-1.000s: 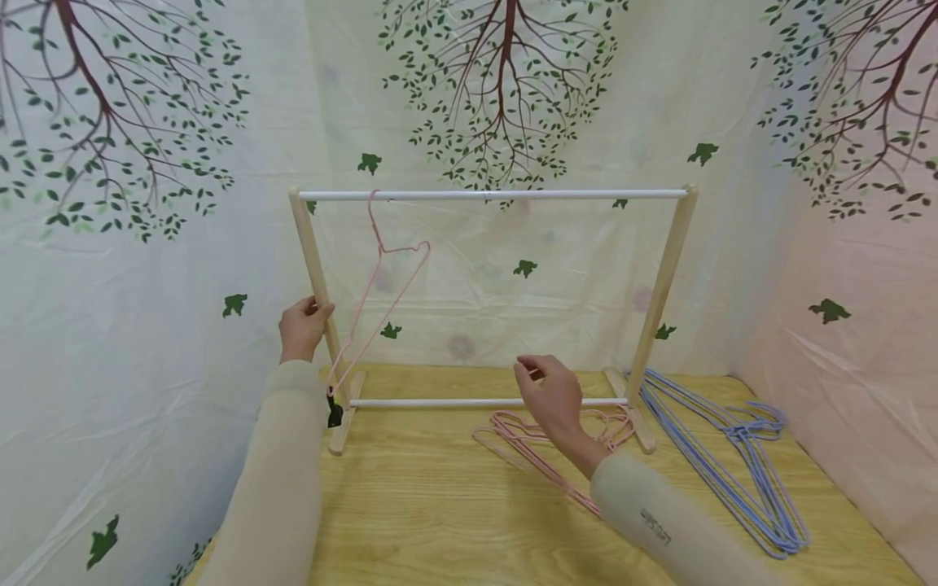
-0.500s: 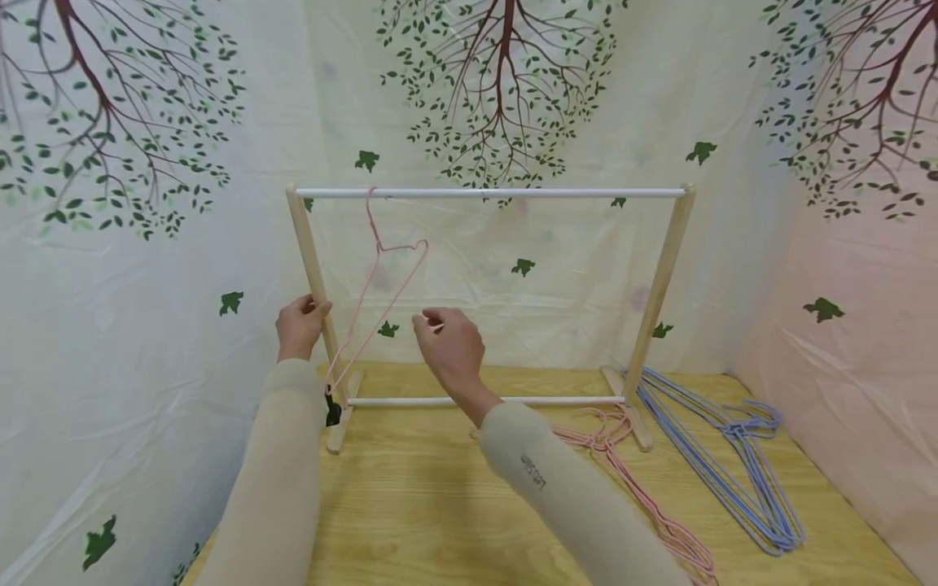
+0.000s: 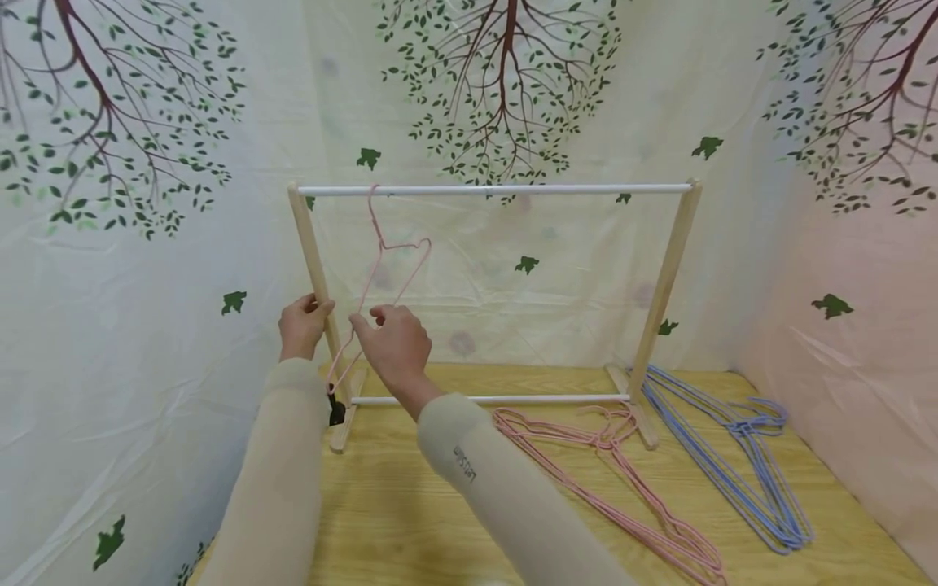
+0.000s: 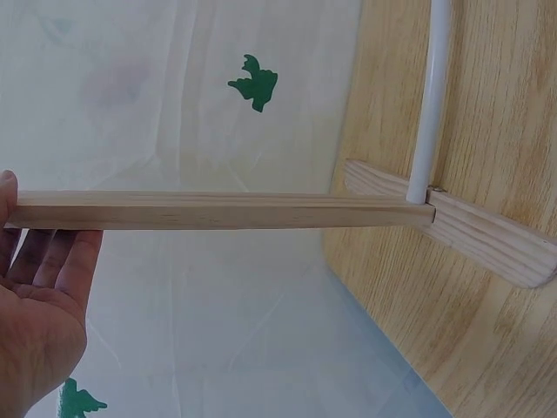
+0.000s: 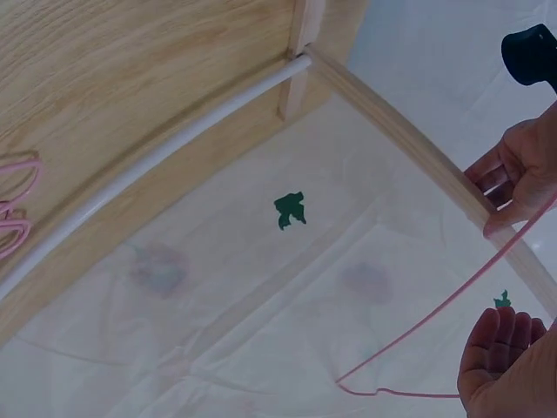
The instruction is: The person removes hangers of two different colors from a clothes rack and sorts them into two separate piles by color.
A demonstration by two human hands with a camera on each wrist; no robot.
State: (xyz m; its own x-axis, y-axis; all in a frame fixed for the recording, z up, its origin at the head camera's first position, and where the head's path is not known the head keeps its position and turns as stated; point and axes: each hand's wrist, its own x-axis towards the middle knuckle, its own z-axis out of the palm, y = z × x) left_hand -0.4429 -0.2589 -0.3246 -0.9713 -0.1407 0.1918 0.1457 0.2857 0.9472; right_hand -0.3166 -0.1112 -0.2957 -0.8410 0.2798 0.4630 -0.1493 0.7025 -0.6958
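A pink hanger (image 3: 370, 281) hangs by its hook from the white upper rail (image 3: 513, 190) of a wooden garment rack, near its left end. My left hand (image 3: 302, 327) grips the rack's left post (image 3: 311, 252), thumb on one side and fingers on the other in the left wrist view. Close in front of the hanger's lower part is my right hand (image 3: 398, 346), fingers loosely bent and thumb apart from the index finger. In the right wrist view the right hand (image 5: 500, 359) overlaps one end of the pink wire, and part of the hanger is hidden behind it.
Several pink hangers (image 3: 619, 443) lie stacked on the wood-grain table (image 3: 381, 505) by the rack's right foot. Several blue hangers (image 3: 747, 464) lie farther right. The rack's lower rail (image 3: 542, 399) runs low above the table. Printed cloth (image 3: 469, 277) stands behind.
My right hand has moved left from above the pink hanger stack to the hanging pink hanger, its thumb and index finger parting. The left hand stays on the post.
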